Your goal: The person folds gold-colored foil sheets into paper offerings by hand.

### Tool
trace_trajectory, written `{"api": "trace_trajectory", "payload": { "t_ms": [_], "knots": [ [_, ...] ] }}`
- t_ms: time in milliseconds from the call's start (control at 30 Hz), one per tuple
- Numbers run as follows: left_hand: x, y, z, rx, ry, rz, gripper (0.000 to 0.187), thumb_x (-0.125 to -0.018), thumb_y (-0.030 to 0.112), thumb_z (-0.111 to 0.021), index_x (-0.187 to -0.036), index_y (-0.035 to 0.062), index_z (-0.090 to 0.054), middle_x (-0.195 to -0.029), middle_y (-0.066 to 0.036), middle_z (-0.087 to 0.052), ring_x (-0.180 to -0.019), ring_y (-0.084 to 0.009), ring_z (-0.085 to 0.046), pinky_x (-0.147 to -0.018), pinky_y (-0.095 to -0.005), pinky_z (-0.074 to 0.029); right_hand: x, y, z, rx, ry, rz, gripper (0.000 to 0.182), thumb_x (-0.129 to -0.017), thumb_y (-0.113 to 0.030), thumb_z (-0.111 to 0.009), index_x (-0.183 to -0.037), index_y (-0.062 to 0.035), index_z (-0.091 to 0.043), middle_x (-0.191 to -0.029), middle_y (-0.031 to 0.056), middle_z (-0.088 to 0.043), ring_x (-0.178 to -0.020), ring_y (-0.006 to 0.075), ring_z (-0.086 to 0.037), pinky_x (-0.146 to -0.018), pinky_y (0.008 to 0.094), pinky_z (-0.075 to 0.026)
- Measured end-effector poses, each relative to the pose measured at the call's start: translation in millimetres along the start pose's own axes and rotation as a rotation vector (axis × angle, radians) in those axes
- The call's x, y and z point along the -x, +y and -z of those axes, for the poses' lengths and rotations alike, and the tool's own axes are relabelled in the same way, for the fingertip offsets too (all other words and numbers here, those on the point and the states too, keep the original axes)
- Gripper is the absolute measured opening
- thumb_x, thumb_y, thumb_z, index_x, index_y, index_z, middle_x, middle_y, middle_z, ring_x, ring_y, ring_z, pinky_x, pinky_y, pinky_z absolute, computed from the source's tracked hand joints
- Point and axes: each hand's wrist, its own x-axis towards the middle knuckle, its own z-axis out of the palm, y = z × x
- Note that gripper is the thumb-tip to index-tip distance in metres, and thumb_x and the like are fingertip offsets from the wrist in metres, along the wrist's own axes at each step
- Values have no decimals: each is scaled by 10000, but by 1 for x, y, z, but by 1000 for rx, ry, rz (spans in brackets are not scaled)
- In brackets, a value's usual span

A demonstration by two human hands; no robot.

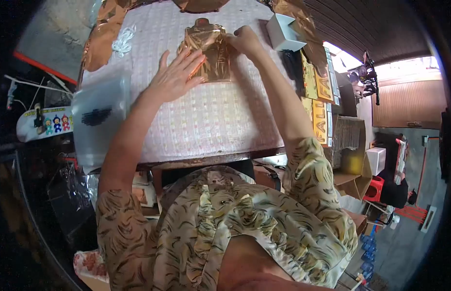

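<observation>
A shiny copper-coloured foil piece [216, 60], with a short neck at its far end, lies on the white patterned tablecloth [201, 121]. It looks creased, and what may be inside it I cannot make out. My left hand [178, 75] rests on its left side, palm down with fingers spread, covering part of that edge. At the upper right edge of the foil, my right hand [246, 41] is closed, its curled fingertips pinching the edge.
White string [123, 41] lies at the far left, a clear plastic sheet [100, 119] below it. More copper foil [98, 48] hangs over the table's edge. To the right are a white box [284, 33], a dark item [293, 65] and yellow printed packs [318, 119]. A cardboard box [349, 150] stands beside the table.
</observation>
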Motion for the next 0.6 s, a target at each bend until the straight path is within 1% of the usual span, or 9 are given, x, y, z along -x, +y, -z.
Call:
{"api": "trace_trajectory", "payload": {
  "t_ms": [100,167,267,333,400,467,500,567,600],
  "knots": [
    [-1,3,8,20,-61,30,681,-1067,515,-475,-1644,193,-312,-1724,-9,-264,-1591,-255,-220,-1248,-633,-76,-19,-3,-16,-101,-82,-98,402,-786,-276,-897,-780,89,-729,-710,154,-731,-529,227,-684,-520,339,-553],
    [-1,4,8,33,-115,48,699,-1065,495,-493,-1659,199,-275,-1740,5,-224,-1597,-261,-205,-1254,-631,-57,-32,-2,-24,-117,-100,-134,372,-785,-255,-898,-775,79,-735,-712,154,-731,-537,222,-688,-525,335,-557],
    [0,1,4,22,-40,23,715,-1045,534,-512,-1641,190,-320,-1715,-40,-285,-1583,-257,-236,-1247,-633,-103,-23,-22,-1,-339,-223,-237,286,-790,-208,-893,-793,46,-760,-720,114,-738,-567,179,-684,-518,306,-536],
    [-2,1,4,188,122,72,825,-978,548,-627,-1648,196,-297,-1716,-82,-272,-1582,-280,-240,-1238,-653,-111,-22,-21,7,-674,-236,-175,234,-805,-183,-887,-852,19,-779,-715,71,-739,-564,144,-659,-513,289,-501],
    [-7,-4,16,213,276,102,883,-940,496,-702,-1647,167,-288,-1698,-125,-295,-1567,-311,-274,-1236,-633,-165,-21,-31,26,-662,-282,-113,151,-854,-142,-852,-939,-28,-801,-778,30,-754,-670,107,-668,-589,265,-495],
    [-13,-12,30,241,425,127,946,-901,443,-776,-1646,138,-279,-1681,-168,-318,-1552,-343,-308,-1233,-614,-219,9,-67,63,-870,-88,206,120,-907,-118,-802,-980,-22,-798,-909,27,-771,-816,87,-675,-692,253,-511],
    [-14,-21,35,315,601,135,968,-878,373,-810,-1638,99,-277,-1652,-197,-354,-1516,-370,-362,-1217,-568,-282,29,-81,82,-871,-82,204,120,-907,-118,-802,-980,-22,-798,-909,27,-771,-816,87,-675,-692,253,-511],
    [-13,-21,55,357,834,183,856,-884,150,-790,-1588,-3,-328,-1555,-264,-462,-1405,-431,-496,-1155,-443,-422,73,-97,115,-430,91,502,143,-953,-145,-753,-1006,-17,-787,-997,1,-761,-933,86,-659,-794,242,-500],
    [-7,-23,60,358,827,172,856,-884,150,-790,-1588,-3,-328,-1555,-264,-462,-1405,-431,-496,-1155,-443,-422,91,-89,112,-501,113,630,171,-950,-166,-744,-1035,-20,-769,-1037,7,-742,-961,144,-667,-885,313,-496]
  ]
}}
